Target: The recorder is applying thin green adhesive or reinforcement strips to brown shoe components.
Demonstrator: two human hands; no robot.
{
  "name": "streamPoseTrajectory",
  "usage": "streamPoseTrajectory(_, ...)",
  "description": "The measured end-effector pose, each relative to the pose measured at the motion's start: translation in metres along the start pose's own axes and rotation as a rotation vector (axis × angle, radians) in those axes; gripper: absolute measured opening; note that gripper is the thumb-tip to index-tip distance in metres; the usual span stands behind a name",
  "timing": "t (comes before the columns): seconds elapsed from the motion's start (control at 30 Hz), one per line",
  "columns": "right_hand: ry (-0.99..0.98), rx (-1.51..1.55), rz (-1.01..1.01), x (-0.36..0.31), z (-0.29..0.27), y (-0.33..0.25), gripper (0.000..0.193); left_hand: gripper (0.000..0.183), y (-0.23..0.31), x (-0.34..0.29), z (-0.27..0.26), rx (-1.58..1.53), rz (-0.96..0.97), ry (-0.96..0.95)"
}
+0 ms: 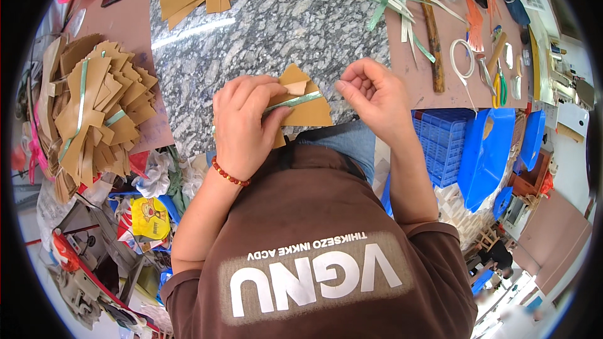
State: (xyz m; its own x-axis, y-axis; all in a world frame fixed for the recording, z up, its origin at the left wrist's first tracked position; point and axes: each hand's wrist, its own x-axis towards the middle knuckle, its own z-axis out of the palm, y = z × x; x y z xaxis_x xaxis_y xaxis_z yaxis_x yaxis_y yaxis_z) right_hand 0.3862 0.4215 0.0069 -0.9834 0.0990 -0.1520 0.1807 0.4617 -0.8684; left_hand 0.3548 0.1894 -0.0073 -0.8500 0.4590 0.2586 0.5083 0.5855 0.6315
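The left hand (245, 116) clasps a flat, jagged-edged tan sheet (311, 115) with a shiny green strip (303, 100), over a speckled grey stone slab (264, 37); the right hand (379, 97) half-curls nearby, any hold unclear

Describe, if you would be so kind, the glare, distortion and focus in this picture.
In the head view, a white streak, apparently glare, lies on the stone slab; the left hand, right hand and tan piece look fairly sharp there; toward the head view's rim, straight edges bend, its corners go black, and its lower-right background looks soft.
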Motion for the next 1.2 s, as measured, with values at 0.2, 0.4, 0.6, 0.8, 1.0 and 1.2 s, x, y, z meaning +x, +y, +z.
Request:
streamPoseTrajectory(0.2, 0.027, -0.133, -0.299, 0.008, 0.004, -0.003, 0.016, 0.031, 0.002, -0.003, 0.004, -0.01, -0.026, 0.006)
streamPoseTrajectory(0.4, -0.218, -0.49, -0.569, 0.013, 0.003, -0.01, 0.041, 0.023, -0.001, -0.003, -0.003, -0.049, 0.056, 0.063)
streamPoseTrajectory(0.6, -0.208, -0.592, -0.598, 0.012, -0.001, -0.008, 0.047, 0.008, -0.024, -0.011, -0.101, -0.958, 0.072, 0.538)
streamPoseTrajectory(0.8, -0.193, -0.295, -0.403, 0.031, -0.009, -0.013, 0.027, 0.03, -0.094, -0.006, -0.195, 0.119, -0.341, 0.536)
streamPoseTrajectory(1.0, 0.226, -0.345, -0.402, 0.133, -0.034, -0.029, 0.019, 0.046, -0.053, 0.008, -0.131, 0.569, 0.005, 0.337)
streamPoseTrajectory(1.2, 0.017, -0.242, -0.388, 0.117, 0.005, -0.059, 0.018, 0.04, -0.059, 0.007, -0.091, 0.56, -0.008, 0.39)
